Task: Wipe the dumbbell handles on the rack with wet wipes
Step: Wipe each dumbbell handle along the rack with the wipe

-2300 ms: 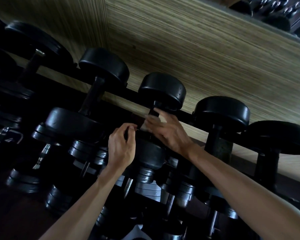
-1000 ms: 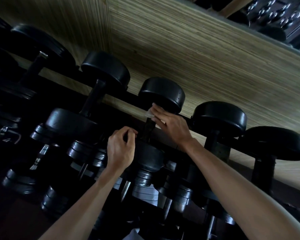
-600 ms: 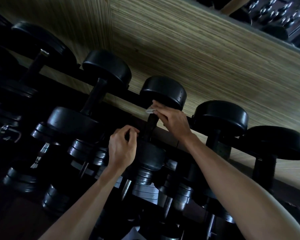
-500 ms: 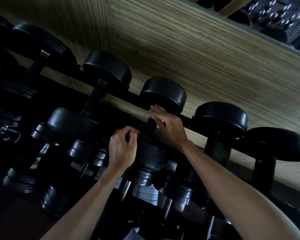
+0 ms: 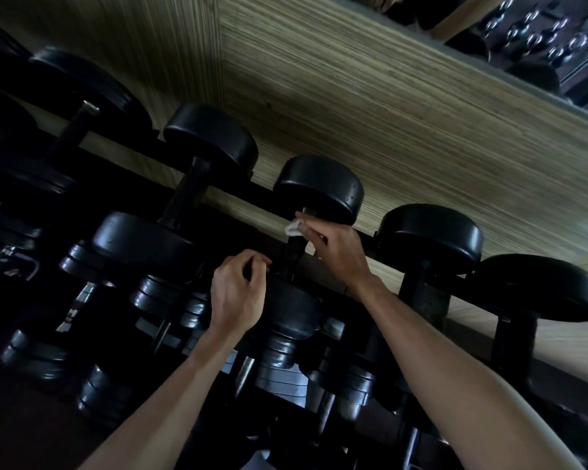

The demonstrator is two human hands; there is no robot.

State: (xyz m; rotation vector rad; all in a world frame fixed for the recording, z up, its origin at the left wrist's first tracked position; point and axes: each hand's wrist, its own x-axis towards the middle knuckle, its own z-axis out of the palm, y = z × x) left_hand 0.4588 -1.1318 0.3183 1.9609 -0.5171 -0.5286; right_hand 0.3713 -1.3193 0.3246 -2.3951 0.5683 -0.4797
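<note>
Black dumbbells crowd a dark rack (image 5: 258, 193) against a wood-grain wall (image 5: 387, 106). The right hand (image 5: 336, 249) pinches a white wipe (image 5: 294, 228) on the middle dumbbell's handle (image 5: 291, 256); the left hand (image 5: 238, 293), fingers curled, rests beside it

Your right hand (image 5: 336, 252) and left hand (image 5: 238, 293) crowd the short handle (image 5: 291, 256) between its two black heads. Neighbouring dumbbells (image 5: 204, 184) stand close left and right; narrow gaps run between their handles. The far rack rail (image 5: 262, 193) and the wall (image 5: 387, 130) close off the space beyond.
</note>
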